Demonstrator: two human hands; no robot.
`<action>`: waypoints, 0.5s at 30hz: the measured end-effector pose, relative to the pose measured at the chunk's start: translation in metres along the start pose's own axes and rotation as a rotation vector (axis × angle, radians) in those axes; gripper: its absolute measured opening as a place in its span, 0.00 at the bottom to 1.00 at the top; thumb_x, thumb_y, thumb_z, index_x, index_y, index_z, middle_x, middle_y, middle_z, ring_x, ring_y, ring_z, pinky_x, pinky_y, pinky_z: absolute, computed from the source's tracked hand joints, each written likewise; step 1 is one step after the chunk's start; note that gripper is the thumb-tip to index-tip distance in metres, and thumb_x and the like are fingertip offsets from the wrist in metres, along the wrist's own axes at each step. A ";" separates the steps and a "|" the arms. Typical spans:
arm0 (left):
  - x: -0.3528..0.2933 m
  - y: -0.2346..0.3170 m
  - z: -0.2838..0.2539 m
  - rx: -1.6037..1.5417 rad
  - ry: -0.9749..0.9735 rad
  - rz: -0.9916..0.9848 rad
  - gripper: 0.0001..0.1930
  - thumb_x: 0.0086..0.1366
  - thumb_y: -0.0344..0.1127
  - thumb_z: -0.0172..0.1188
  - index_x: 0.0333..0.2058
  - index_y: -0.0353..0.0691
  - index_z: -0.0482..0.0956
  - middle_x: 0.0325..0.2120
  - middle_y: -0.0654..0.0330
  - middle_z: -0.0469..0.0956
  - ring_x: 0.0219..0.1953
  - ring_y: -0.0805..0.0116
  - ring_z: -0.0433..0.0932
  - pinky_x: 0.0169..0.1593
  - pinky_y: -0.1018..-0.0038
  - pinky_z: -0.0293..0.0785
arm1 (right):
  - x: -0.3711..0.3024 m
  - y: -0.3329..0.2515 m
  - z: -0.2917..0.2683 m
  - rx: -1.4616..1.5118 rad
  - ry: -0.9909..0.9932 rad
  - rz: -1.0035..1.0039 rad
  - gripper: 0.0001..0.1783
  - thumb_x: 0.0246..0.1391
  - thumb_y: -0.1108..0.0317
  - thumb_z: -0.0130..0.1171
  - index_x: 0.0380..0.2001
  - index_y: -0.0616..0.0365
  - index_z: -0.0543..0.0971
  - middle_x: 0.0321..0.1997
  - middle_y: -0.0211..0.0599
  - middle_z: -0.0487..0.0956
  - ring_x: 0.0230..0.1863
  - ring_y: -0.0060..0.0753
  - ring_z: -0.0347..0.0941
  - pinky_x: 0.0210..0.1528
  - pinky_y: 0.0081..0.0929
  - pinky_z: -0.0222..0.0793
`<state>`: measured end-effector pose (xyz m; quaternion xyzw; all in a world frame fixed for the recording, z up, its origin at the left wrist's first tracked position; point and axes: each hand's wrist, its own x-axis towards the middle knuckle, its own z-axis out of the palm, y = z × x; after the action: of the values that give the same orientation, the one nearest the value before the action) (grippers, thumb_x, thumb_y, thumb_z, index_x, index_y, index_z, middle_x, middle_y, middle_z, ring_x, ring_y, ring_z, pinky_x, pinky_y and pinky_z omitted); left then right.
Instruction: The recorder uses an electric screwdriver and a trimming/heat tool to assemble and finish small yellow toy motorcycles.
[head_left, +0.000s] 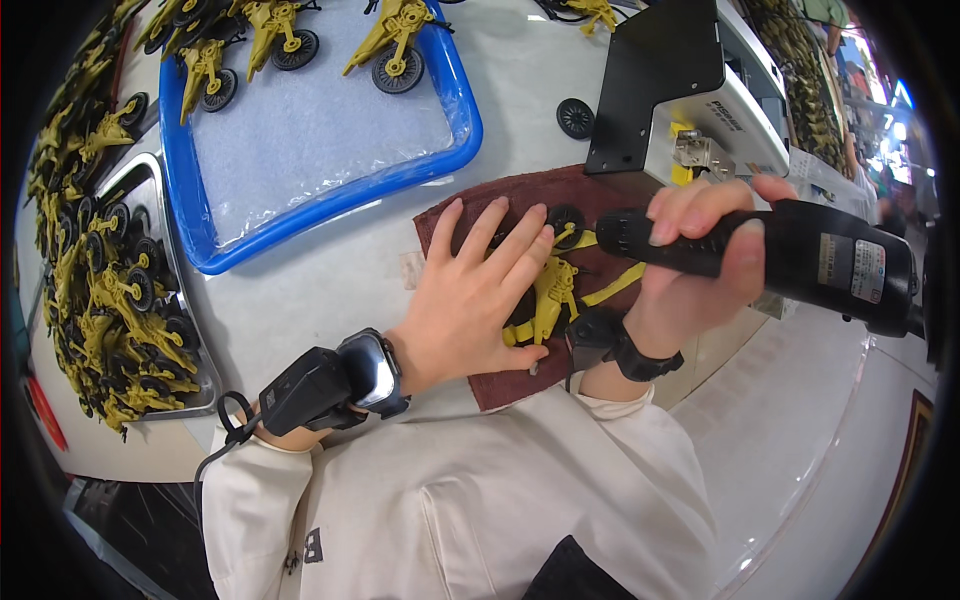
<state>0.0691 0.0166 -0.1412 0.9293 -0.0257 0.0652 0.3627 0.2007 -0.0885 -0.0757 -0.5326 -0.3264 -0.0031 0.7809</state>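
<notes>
A yellow toy motorcycle part point(552, 292) with a black spoked wheel point(567, 224) lies on a dark red cloth point(505, 392). My left hand point(470, 290) rests over it, fingers stretched out and spread, the palm covering some of it. Wrapped in my right hand point(692, 272) is a black hand-held power tool point(805, 262); its exact kind is unclear. The tool's ridged front end points left, close to the wheel; whether they touch I cannot tell. A yellow strip point(615, 285) lies beneath the tool.
Past my left hand stands a blue tray point(330, 232) lined with clear plastic, yellow toy parts along its far side. A metal tray point(208, 375) heaped with similar parts sits far left. A loose black wheel point(575, 118) lies beside a black and white machine point(650, 90).
</notes>
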 end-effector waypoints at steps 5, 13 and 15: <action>0.001 0.002 -0.001 0.011 -0.010 -0.002 0.48 0.35 0.55 0.68 0.57 0.45 0.63 0.59 0.54 0.59 0.59 0.47 0.57 0.59 0.45 0.48 | -0.001 0.000 0.005 -0.023 -0.067 0.021 0.21 0.51 0.70 0.55 0.44 0.62 0.59 0.21 0.37 0.70 0.18 0.28 0.66 0.25 0.28 0.67; 0.006 -0.003 -0.002 0.019 -0.002 0.026 0.46 0.33 0.55 0.68 0.55 0.48 0.65 0.56 0.55 0.62 0.56 0.48 0.60 0.59 0.46 0.49 | -0.004 -0.003 -0.005 -0.117 -0.073 -0.064 0.19 0.48 0.72 0.51 0.42 0.63 0.59 0.22 0.38 0.70 0.19 0.29 0.66 0.27 0.29 0.67; 0.005 0.000 -0.001 0.032 0.016 0.028 0.46 0.33 0.56 0.68 0.54 0.47 0.66 0.54 0.55 0.63 0.55 0.48 0.60 0.59 0.47 0.49 | 0.002 -0.029 -0.013 -0.040 -0.048 -0.232 0.22 0.52 0.61 0.49 0.46 0.64 0.61 0.23 0.37 0.72 0.17 0.32 0.67 0.28 0.30 0.66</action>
<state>0.0735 0.0171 -0.1401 0.9339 -0.0348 0.0779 0.3472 0.1987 -0.1107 -0.0536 -0.5068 -0.4044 -0.0871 0.7563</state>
